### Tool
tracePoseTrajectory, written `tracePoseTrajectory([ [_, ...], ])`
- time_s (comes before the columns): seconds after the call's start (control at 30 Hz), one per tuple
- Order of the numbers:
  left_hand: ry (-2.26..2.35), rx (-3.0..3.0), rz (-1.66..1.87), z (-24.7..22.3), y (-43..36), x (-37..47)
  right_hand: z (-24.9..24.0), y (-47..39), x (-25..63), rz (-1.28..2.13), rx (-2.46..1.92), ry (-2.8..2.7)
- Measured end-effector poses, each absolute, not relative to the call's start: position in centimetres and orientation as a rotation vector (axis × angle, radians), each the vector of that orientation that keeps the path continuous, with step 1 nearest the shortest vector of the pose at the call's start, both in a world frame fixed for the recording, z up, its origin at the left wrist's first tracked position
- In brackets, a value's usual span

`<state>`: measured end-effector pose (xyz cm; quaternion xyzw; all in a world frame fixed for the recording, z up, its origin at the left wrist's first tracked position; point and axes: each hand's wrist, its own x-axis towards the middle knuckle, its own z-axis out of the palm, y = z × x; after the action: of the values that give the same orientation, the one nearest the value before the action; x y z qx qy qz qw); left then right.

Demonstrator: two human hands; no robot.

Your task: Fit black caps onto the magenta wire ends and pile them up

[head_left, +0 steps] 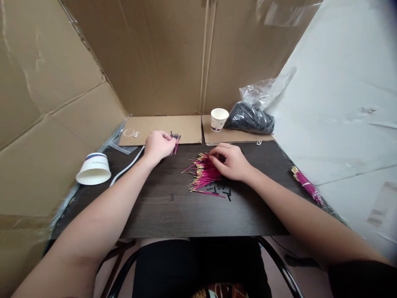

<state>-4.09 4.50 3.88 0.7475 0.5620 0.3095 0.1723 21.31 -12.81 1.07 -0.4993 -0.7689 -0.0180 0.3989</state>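
My left hand (pixel 159 145) is at the front edge of the cardboard strip, fingers pinched on a thin pink wire at the near side of a small group. These pink wires with black sleeves (pixel 176 142) lie side by side, black ends away from me. Over the right side of a big loose pile of pink wires with gold tips (pixel 204 171) is my right hand (pixel 231 162), thumb and fingers closed together; whatever is between them is too small to make out. Short black sleeves (pixel 215 190) are scattered in front of the pile.
A paper cup (pixel 218 120) stands beside a clear bag of black sleeves (pixel 251 118) at the back. Another paper cup (pixel 93 169) lies tipped at left, near a white cord (pixel 125 169). A banded bundle of pink wires (pixel 307 186) lies at right. Cardboard walls (pixel 161 58) enclose the table.
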Motion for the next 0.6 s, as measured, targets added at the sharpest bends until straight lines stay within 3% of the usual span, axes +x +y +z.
tracePoseTrajectory([
  [0.6, 1.467, 2.267, 1.001, 3.09, 3.97, -3.75, 1.45, -12.8, 22.17, 0.029, -1.484, -2.122],
])
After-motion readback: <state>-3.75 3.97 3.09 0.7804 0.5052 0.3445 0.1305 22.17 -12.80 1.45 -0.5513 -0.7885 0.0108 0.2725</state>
